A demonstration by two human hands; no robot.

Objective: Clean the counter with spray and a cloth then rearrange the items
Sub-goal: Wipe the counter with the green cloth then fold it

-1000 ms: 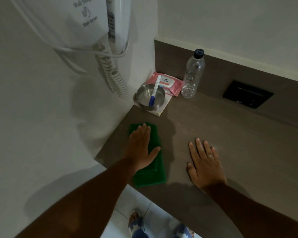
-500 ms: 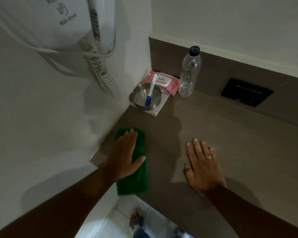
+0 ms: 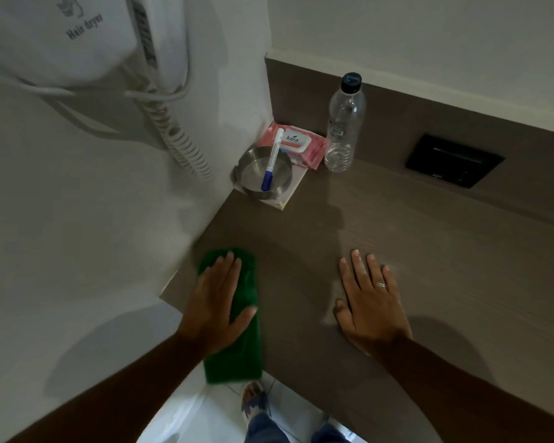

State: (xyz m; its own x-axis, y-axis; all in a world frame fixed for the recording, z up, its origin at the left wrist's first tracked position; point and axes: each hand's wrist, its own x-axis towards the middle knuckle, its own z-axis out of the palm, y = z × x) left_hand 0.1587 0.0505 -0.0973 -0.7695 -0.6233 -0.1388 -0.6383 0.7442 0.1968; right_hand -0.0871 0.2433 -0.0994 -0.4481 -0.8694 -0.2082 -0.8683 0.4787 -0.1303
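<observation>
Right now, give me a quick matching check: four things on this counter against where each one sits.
Things:
1. green cloth
2. marker
3. water bottle
4. wipes pack

Places:
A. lying in the metal bowl
B. under the left hand, at the counter's front edge
C. in the back corner, behind the bowl
D. upright by the back panel, right of the wipes

Pairs: 1-B, 2-A, 3-D, 4-C
</observation>
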